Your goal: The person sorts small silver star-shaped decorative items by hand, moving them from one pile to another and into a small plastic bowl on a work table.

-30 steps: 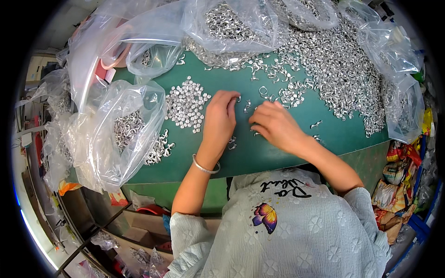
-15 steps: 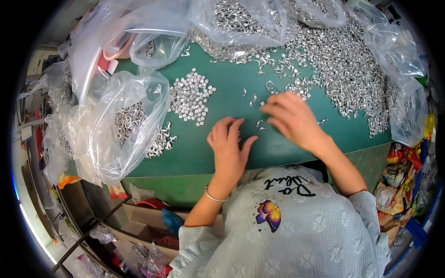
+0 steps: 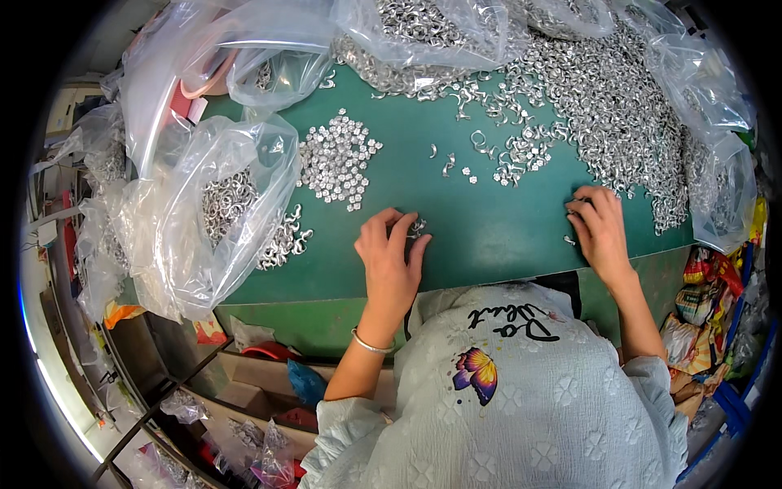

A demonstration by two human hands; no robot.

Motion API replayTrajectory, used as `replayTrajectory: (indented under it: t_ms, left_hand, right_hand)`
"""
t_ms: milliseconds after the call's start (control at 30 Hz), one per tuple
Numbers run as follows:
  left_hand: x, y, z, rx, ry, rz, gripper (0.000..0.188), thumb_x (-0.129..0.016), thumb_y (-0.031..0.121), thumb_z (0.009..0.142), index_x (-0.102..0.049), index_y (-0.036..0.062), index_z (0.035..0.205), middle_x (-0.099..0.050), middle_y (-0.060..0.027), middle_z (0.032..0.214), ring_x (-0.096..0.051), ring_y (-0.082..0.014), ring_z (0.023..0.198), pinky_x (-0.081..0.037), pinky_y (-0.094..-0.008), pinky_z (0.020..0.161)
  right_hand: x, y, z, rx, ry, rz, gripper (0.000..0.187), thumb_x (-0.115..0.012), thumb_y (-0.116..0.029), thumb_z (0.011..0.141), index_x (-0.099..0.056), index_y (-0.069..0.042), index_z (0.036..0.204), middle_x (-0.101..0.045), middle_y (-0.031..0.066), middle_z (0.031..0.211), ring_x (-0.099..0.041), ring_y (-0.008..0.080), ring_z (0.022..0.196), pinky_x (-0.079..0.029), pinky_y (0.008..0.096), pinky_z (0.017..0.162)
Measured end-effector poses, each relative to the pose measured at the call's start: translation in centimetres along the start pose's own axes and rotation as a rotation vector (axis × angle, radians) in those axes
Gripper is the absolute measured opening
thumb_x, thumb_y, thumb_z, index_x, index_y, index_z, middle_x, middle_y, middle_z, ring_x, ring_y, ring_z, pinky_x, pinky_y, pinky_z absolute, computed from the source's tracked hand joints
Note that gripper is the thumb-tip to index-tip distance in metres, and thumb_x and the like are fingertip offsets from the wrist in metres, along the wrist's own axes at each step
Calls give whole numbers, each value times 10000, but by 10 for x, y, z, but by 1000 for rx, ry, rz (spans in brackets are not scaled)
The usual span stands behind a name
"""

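Note:
My left hand [image 3: 391, 254] rests on the green tabletop near its front edge, fingers curled round a few small silver metal pieces [image 3: 419, 226] that show between finger and thumb. To the right, my right hand [image 3: 601, 232] touches the table with its fingers bent together. A bit of metal shows at its fingertips, its exact shape partly hidden. Just below them lies another small silver piece [image 3: 569, 240]. Beyond my left hand spreads a group of flower-shaped silver pieces [image 3: 338, 159]. Farther off, between the hands, lie loose curved pieces [image 3: 448, 165] and a ring [image 3: 479, 139].
A large heap of curved silver pieces [image 3: 623, 114] covers the right and back. Clear plastic bags of metal parts stand at the back [image 3: 423, 61], the left [image 3: 175, 244] and the right [image 3: 721, 196]. A small pile [image 3: 285, 243] lies beside the left bag.
My right hand has moved right and toward the front edge. The loose pieces that lay between my hands are gone from there. My left hand has shifted slightly left.

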State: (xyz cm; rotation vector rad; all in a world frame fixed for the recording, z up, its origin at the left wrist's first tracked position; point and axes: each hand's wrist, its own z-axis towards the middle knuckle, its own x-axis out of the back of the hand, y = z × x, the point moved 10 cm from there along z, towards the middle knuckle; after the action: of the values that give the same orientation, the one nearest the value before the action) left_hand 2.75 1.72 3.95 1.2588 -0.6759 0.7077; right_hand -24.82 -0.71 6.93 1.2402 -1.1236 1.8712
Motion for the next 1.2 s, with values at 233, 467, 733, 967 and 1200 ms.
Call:
replayTrajectory:
  t_ms: [233, 467, 733, 967, 1200]
  left_hand:
    - [4, 19, 26, -16, 3, -13, 543, -731, 88, 781, -518, 46, 1279, -500, -135, 1215, -482, -315, 1103, -364, -418, 912]
    - [-20, 39, 68, -64, -48, 35, 549, -676, 30, 810, -486, 31, 1325, -493, -162, 1273, -478, -344, 1159, -375, -434, 970]
    - [-46, 51, 81, -116, -105, -21, 390, -628, -37, 822, -568, 11, 1204, -528, -165, 1204, -508, -346, 1116, -410, -433, 952]
    - [-26, 46, 80, -64, 36, -85, 367, -623, -12, 830, -569, 14, 1192, -522, -145, 1153, -515, -329, 1031, -411, -421, 901]
    - [-18, 29, 67, -15, -54, -50, 401, -572, -87, 804, -607, 39, 1183, -528, -143, 1177, -514, -327, 1059, -422, -413, 904]
  right_hand:
    - [-3, -6, 47, -93, 87, 197, 450, -730, -159, 787, -595, -72, 1208, -553, 121, 1245, -500, 331, 1178, -392, 413, 972]
    - [-53, -48, 58, 141, -170, 163, 485, -691, -155, 812, -570, -128, 1281, -482, 78, 1389, -378, 319, 1351, -256, 502, 1123]
    - [-17, 14, 50, -3, 89, 60, 365, -698, -80, 784, -630, -109, 1142, -532, 92, 1304, -453, 306, 1279, -356, 455, 1056]
    - [-17, -33, 87, 36, 196, 149, 193, -724, -95, 751, -646, -64, 925, -591, 63, 946, -538, 259, 926, -399, 376, 795]
    - [-42, -46, 93, 71, 93, 96, 120, -700, -135, 766, -602, -75, 799, -551, 58, 838, -519, 243, 874, -386, 377, 766]
